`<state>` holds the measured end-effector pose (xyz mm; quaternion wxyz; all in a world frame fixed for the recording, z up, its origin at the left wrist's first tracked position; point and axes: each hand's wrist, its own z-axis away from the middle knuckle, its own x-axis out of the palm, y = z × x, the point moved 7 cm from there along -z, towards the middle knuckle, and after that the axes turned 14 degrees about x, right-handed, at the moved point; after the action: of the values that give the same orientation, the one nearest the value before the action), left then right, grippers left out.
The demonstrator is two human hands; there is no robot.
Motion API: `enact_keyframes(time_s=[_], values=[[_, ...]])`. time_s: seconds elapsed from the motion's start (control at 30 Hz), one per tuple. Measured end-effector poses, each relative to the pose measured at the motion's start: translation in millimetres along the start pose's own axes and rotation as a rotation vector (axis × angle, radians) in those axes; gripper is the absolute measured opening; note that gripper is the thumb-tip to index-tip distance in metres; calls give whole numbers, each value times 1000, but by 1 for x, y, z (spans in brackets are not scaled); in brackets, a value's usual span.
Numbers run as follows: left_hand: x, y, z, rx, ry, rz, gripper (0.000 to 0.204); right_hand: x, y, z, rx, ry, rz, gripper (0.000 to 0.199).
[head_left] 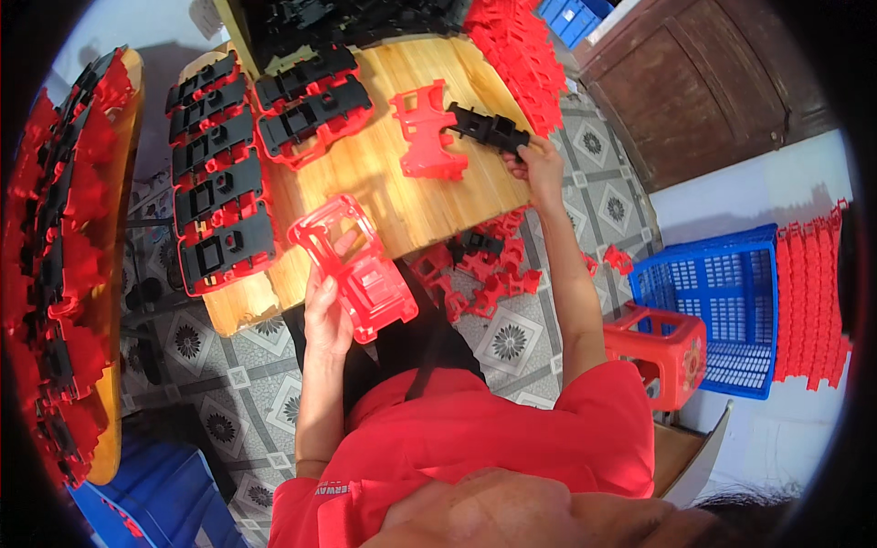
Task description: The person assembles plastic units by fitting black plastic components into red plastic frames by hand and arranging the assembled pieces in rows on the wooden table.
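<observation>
My left hand is closed on a red plastic frame, tilted in front of me over the table's near edge. Fingers show through its upper opening. At the table's right side, my right hand grips one end of a long black plastic part with rectangular cutouts. Beside the black part's far end, another red plastic frame rests on the wooden table. To the left, rows of red frames with black parts fitted on top cover the tabletop.
A dark bin of black parts stands at the table's back. Stacked red frames rise at the far right. Loose red pieces lie below the table. A red stool and blue crate are at right; a loaded board is left.
</observation>
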<state>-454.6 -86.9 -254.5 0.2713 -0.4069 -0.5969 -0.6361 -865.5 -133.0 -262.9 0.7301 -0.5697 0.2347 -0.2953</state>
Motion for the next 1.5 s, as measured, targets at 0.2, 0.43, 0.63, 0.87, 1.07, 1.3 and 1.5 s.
enact_keyframes(time_s=[0.2, 0.43, 0.63, 0.87, 1.07, 1.3, 1.5], values=[[15, -2, 5, 8, -10, -68, 84, 17, -72, 66, -868, 328, 862, 37], [21, -2, 10, 32, -11, -1, 82, 43, -40, 57, -751, -155, 1140, 46], [11, 1, 18, 19, -32, -15, 82, 1, -8, 43, -124, -435, 128, 27], [17, 3, 20, 47, -51, -88, 80, -15, -56, 69, -610, 137, 960, 20], [15, -7, 15, 11, -24, 19, 75, 26, -53, 27, -933, -159, 775, 29], [23, -3, 7, 80, -35, -13, 71, 9, -29, 9, -497, -269, 766, 29], [13, -6, 5, 114, 21, 2, 80, 1, -63, 127, -584, -110, 615, 16]])
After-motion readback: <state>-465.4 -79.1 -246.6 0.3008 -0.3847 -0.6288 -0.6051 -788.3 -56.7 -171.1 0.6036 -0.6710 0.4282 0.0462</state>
